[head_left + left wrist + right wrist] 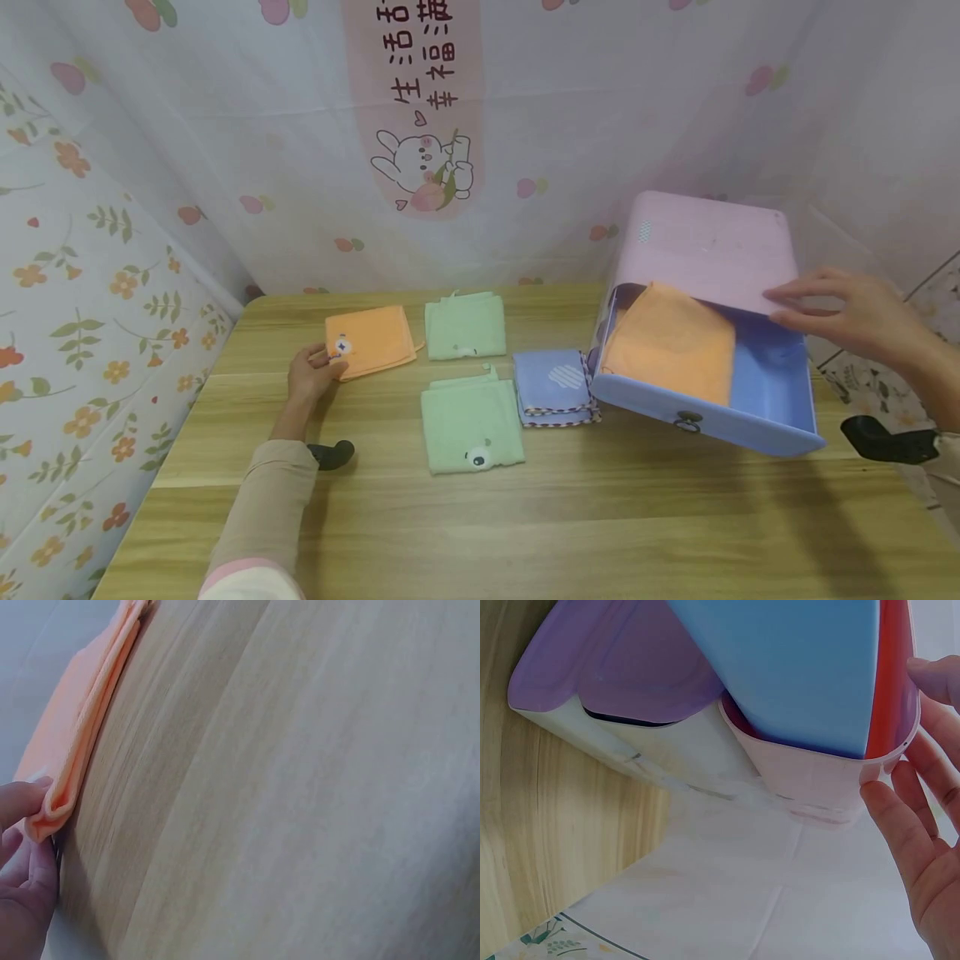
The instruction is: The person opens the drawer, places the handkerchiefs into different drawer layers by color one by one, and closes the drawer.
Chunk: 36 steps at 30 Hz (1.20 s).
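At the left of the table, my left hand (309,373) pinches the near left corner of a folded orange towel (375,337); the left wrist view shows the thumb above its layered edge (71,776) and fingers below. Fairly straight fingers of my right hand (862,321) touch the front corner of a pink cabinet top (708,246). Under that top, a blue drawer (776,383) is pulled out, with another orange towel (671,346) lying in its left part. In the right wrist view, the thumb and fingers of the right hand (930,765) are around the pink rim.
Two folded green towels (465,325) lie one behind the other mid-table. A folded blue towel (553,385) with a striped edge is beside the drawer's left corner. Purple drawer fronts (649,664) show lower on the cabinet. Printed curtains (300,150) hang behind the wooden table (480,533).
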Motion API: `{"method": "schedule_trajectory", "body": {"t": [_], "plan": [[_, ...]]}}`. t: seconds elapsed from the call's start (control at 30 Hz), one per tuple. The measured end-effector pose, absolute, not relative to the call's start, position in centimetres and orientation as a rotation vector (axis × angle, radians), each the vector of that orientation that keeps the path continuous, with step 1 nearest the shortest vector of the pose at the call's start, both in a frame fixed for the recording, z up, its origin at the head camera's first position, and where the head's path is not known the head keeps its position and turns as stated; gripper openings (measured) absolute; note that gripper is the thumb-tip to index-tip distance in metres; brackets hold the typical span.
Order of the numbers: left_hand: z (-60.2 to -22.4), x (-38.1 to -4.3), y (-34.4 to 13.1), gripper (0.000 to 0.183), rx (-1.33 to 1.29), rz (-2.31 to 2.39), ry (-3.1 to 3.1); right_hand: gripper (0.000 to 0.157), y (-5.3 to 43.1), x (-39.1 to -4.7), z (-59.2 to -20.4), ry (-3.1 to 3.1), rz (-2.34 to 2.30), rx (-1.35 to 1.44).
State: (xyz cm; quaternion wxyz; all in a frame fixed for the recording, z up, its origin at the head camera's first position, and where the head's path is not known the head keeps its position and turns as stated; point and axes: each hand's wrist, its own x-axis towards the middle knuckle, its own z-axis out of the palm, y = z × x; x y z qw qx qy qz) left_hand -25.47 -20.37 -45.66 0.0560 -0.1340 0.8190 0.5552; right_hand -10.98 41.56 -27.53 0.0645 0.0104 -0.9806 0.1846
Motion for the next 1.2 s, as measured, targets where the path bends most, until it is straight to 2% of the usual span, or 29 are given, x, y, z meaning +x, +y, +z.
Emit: {"method": "schedule_trajectory", "body": {"t": [1.2], "plan": [[-45.3,-24.3,-21.3,0.060,-0.229,1.602,2.480,0.042,41.7,-10.9,-27.6,-2.950,0.563,0.050]]}}
